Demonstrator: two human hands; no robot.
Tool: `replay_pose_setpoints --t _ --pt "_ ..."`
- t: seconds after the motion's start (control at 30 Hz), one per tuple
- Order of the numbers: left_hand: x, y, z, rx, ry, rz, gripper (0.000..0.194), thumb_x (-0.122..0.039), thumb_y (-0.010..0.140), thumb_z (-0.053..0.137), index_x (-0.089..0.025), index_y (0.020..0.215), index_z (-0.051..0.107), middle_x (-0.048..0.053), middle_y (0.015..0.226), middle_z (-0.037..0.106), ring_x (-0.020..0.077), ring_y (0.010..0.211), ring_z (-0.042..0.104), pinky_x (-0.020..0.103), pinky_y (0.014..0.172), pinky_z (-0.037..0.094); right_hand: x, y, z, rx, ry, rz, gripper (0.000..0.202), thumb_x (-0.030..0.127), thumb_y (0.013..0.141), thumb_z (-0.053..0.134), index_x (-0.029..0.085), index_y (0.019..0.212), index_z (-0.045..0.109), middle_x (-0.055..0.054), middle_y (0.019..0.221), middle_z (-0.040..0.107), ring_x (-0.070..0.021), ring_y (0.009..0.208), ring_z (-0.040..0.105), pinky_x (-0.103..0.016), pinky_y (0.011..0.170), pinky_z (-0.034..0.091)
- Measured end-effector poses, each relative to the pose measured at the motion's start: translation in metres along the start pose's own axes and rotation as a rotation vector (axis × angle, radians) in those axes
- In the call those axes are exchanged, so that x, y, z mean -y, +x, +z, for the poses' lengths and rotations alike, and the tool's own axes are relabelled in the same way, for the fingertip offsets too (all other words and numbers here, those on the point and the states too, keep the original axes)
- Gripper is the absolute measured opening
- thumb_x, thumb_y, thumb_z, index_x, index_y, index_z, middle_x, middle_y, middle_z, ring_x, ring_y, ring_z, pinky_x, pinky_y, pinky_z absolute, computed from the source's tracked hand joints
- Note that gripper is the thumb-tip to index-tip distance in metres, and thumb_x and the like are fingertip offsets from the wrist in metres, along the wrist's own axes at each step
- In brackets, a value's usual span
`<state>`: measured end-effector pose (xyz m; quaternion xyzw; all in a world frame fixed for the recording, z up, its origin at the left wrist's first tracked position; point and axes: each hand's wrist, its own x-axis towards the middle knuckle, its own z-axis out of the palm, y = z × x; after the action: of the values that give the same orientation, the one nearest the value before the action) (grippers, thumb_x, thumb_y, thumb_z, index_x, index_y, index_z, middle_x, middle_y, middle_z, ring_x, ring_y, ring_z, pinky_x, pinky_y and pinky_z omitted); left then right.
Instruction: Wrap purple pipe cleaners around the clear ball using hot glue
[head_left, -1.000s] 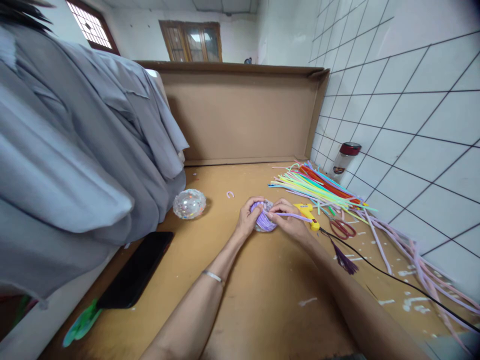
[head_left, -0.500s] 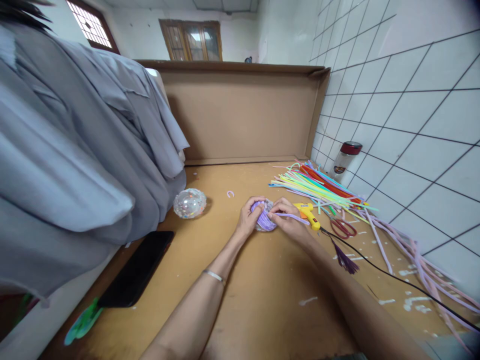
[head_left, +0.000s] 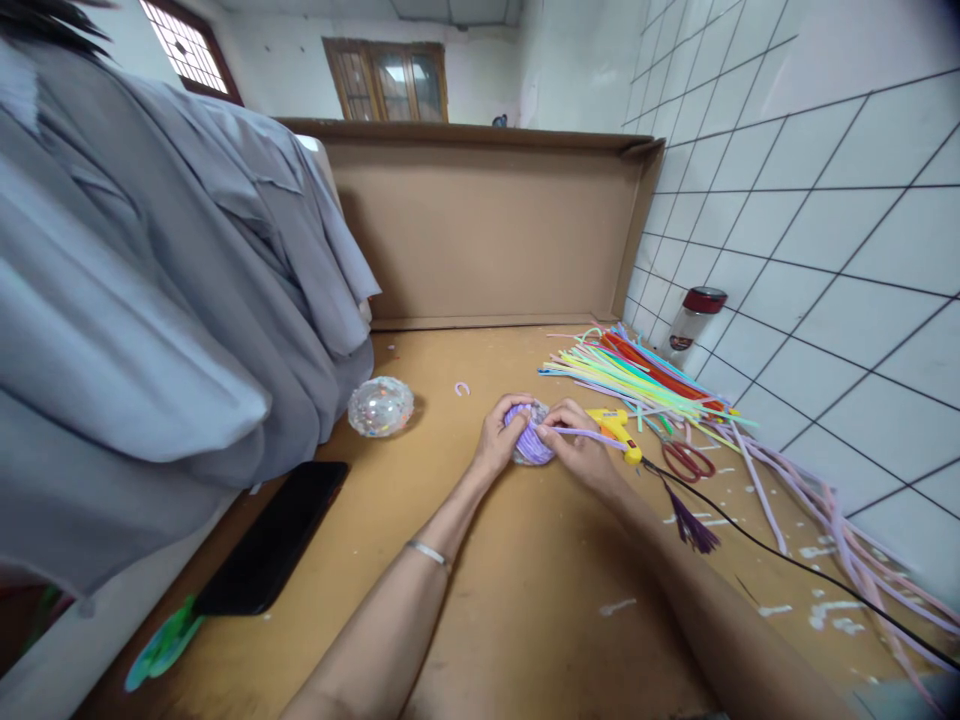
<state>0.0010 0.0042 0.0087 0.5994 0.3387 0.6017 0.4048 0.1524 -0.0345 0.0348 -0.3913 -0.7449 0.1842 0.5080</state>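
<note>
A round, clear ball-like piece (head_left: pixel 531 448), partly covered in rows of purple pipe cleaner, sits in the middle of the table between my hands. My left hand (head_left: pixel 501 432) is closed around its left side, thumb pressed on the purple rows. From the right, my right hand (head_left: pixel 574 436) pinches a purple pipe cleaner (head_left: pixel 600 437) against the piece. The loose end of that pipe cleaner sticks out to the right, over a yellow glue gun (head_left: pixel 632 453). The underside of the round piece is hidden.
A clear faceted bowl (head_left: pixel 381 407) and a black phone (head_left: pixel 274 540) lie left. Coloured pipe cleaners (head_left: pixel 637 375), red-handled scissors (head_left: pixel 688 461), a purple tassel (head_left: pixel 694 527) and a lidded jar (head_left: pixel 691 322) are right. A cardboard box wall (head_left: pixel 487 235) stands behind; grey cloth (head_left: pixel 187 270) hangs left.
The loose end of the purple pipe cleaner reaches slightly further right over the glue gun. My hands stay nearly in place; the whole view has shifted a little.
</note>
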Motion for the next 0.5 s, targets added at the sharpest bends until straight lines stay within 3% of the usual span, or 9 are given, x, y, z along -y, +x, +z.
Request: replay_pose_setpoints --t 0.33,0.5 --pt "0.0002 -0.0005 -0.0004 -0.002 0.009 0.014 0.021 -0.030 0.079 0.058 -0.017 0.093 0.067 0.008 0.106 0.069 0.0209 0.106 0.061 0.034 0.098 0.044 -0.0005 0.0008 0.0027 -0.018 0.006 -0.021 0.016 0.029 0.083 0.060 0.022 0.069 0.057 -0.002 0.077 0.054 -0.0171 0.075 0.054 -0.032 0.068 0.043" --pt "0.0023 -0.0001 -0.0004 0.006 0.014 0.011 0.021 -0.030 0.079 0.059 -0.017 0.094 0.066 0.008 0.106 0.068 0.0208 0.105 0.062 0.033 0.097 0.045 0.0015 -0.0016 0.0049 -0.027 0.012 0.018 0.008 0.029 0.084 0.059 0.022 0.086 0.063 -0.003 0.085 0.057 -0.0170 0.079 0.056 -0.031 0.071 0.045"
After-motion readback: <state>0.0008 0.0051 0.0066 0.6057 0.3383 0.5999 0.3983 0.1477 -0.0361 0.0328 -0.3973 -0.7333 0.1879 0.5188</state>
